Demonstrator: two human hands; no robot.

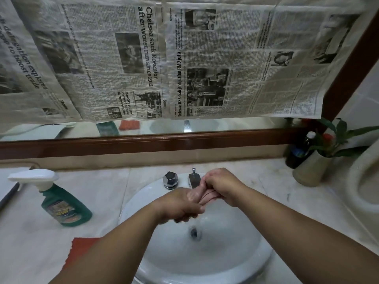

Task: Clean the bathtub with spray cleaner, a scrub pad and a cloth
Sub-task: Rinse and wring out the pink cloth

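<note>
Spray cleaner [61, 201] stands upright near the countertop's [102, 189] left edge, with bare marble between it and the basin [225, 255]. A red cloth [79, 251] lies at the front edge, against the basin rim. Over the basin the hands are together: the right hand [222, 187] folds over the left hand [180, 203], whose own grip I cannot tell.

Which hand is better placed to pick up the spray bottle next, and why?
Left. The spray bottle stands on the counter left of the sink, on the side of the left hand. The right hand would have to reach across the left. Both hands meet over the sink, holding nothing.
</note>
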